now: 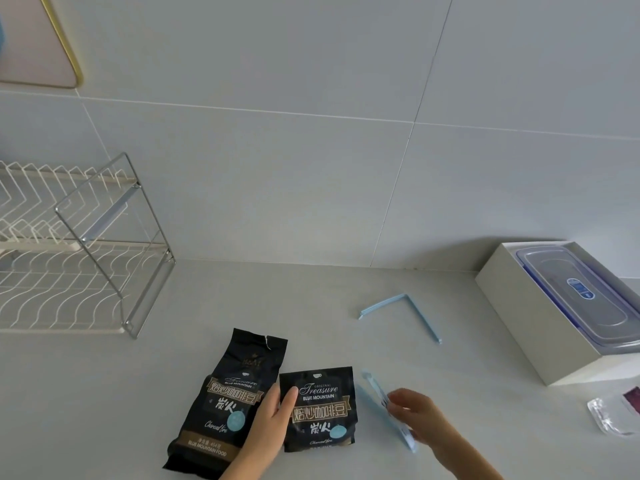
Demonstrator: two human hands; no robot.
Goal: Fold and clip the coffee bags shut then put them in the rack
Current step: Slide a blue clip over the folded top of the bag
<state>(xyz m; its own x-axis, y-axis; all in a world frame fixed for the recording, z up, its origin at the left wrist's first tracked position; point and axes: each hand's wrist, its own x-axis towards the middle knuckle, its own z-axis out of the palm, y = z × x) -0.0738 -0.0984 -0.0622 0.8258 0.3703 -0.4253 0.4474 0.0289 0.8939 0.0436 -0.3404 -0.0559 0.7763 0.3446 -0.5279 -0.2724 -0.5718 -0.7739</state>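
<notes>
Two black coffee bags lie on the grey counter. The taller bag (221,400) on the left has its torn top unfolded. The shorter bag (320,408) to its right has its top folded down flat. My left hand (268,422) rests on the seam between them, thumb on the short bag's left edge. My right hand (420,415) grips a pale blue sealing clip (375,398), blurred, just right of the short bag. A second blue clip (401,311) lies hinged open farther back on the counter. The wire rack (86,251) stands at the far left.
A white box (540,323) holding a clear lidded plastic container (588,299) sits at the right against the tiled wall. Small plastic packets (614,415) lie near the right edge. A gold-rimmed board (38,43) hangs at the upper left.
</notes>
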